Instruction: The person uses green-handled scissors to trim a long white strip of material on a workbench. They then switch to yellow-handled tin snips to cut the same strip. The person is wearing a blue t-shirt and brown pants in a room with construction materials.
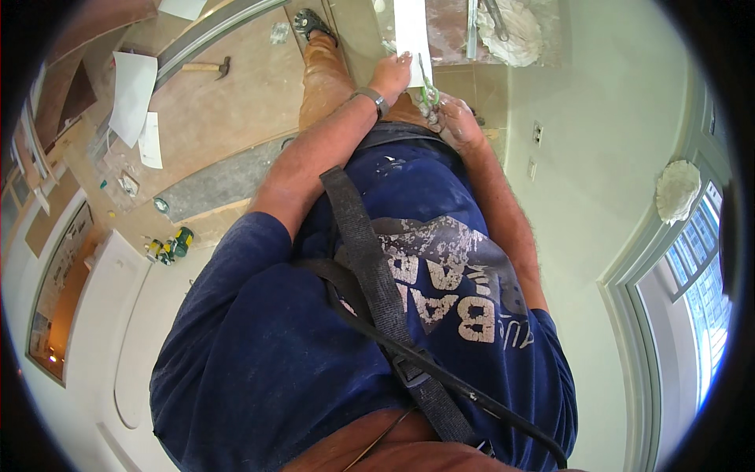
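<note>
A long white strip of sheet material (410, 30) hangs in front of me at the top of the head view. My left hand (389, 79) pinches its left edge, thumb on the near face. My right hand (458, 119), coated with whitish plaster, is closed around the green handles of a pair of scissors (429, 93). The scissor blades point away from me and lie against the strip's near right part. Whether the blades are cutting into it is too small to tell.
A hammer (206, 68) lies on the brown floor covering at the left, near white sheets (132, 96). At the upper right, a heap of white plaster (513, 35) sits on a board with metal tools. Green-and-yellow tools (169, 245) rest far left. A window frame (629, 307) stands right.
</note>
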`<state>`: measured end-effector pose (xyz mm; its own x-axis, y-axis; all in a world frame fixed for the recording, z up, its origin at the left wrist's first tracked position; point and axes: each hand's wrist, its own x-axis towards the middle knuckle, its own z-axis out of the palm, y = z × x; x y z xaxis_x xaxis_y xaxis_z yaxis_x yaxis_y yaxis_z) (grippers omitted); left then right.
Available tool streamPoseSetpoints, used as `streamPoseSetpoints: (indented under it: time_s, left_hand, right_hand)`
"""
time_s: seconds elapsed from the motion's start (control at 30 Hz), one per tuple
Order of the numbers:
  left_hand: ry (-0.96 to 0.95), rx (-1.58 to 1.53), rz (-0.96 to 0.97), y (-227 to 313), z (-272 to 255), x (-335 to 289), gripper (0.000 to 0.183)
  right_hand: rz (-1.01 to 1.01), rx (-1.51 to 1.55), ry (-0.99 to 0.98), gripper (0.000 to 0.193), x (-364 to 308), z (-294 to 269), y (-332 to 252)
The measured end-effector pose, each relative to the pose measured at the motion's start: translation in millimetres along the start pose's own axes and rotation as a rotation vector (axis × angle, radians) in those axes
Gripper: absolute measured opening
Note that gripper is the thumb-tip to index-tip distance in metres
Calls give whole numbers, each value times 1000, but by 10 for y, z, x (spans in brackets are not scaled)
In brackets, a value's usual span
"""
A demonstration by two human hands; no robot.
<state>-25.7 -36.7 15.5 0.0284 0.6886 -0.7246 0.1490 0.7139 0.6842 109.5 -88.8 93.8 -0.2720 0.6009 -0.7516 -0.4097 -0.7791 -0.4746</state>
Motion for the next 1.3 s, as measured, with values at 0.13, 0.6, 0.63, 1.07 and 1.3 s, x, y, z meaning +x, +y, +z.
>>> streamPoseSetpoints:
  time_s: [0.13, 0.6, 0.63, 1.07, 1.3]
  left_hand:
    - [26, 55, -12, -19, -16, -24, 39]
    - [-47, 28, -27, 219, -62, -151, 39]
    - [-69, 24, -50, 268, -83, -168, 40]
    - [-192, 549, 507, 286, -350, -278, 63]
    - [-69, 928, 566, 377, -221, -449, 48]
  right_hand:
    - [18, -7, 46, 24, 7, 32, 34]
    - [72, 102, 51, 29, 11, 72, -62]
    - [63, 109, 48, 29, 9, 68, -45]
    - [102, 49, 33, 27, 134, -100, -7]
    - [57, 26, 27, 26, 118, -79, -52]
